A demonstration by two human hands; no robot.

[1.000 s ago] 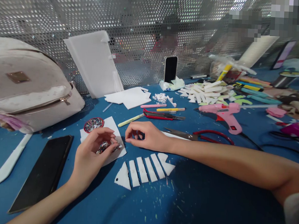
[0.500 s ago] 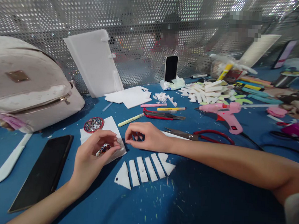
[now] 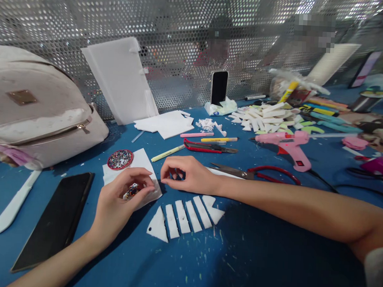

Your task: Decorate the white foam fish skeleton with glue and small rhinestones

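My left hand (image 3: 121,199) is closed in a pinch, thumb and index tips together, over a sheet of white paper (image 3: 142,158). Through the ring of its fingers shows a small pile of multicoloured beads (image 3: 132,192). Just right of it, my right hand (image 3: 190,174) also pinches, fingers curled. Whatever either pinch holds is too small to make out. A red-rimmed round dish of mixed beads (image 3: 120,160) rests on the paper's upper left. In front of both hands lies a white fish shape cut into several strips (image 3: 184,216), its pointed head (image 3: 158,226) at the left with a dark eye.
Behind my right hand are scissors (image 3: 273,174), a red utility knife (image 3: 204,147) and highlighters (image 3: 168,153). A pink glue gun (image 3: 287,144) and a heap of white offcuts (image 3: 270,117) lie right. Left are a phone (image 3: 54,222), a white knife (image 3: 16,203) and a backpack (image 3: 42,114).
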